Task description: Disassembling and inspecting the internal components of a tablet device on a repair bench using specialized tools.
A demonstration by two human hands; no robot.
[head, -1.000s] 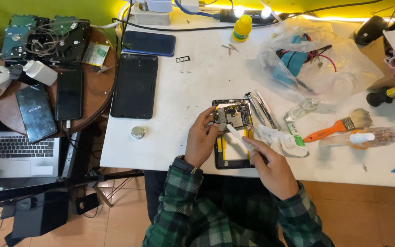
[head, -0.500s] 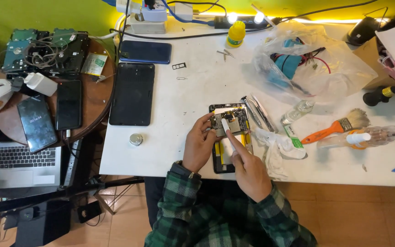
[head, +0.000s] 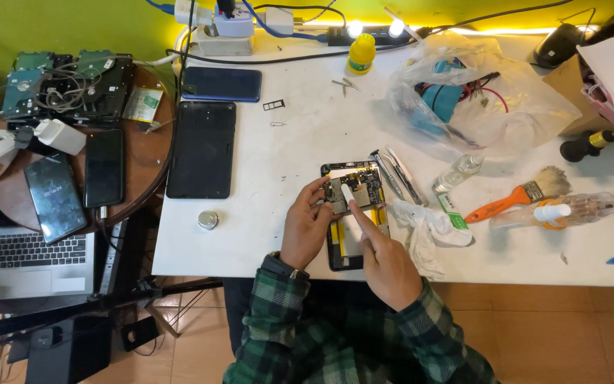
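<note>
opened black tablet with bare circuit board (head: 353,213) on white table (head: 286,142), left hand (head: 305,229) gripping its left edge, right hand (head: 386,257) pressing small white flat tool (head: 347,193) onto board, orange-handled brush (head: 519,195) well apart at right

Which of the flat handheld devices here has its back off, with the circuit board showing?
The small opened device under both hands at the table's front edge; the other phones and the tablets lie closed.

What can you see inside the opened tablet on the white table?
Inside the opened tablet: a circuit board at the top, yellow strips lower down. The left hand and right hand cover the rest.
</note>
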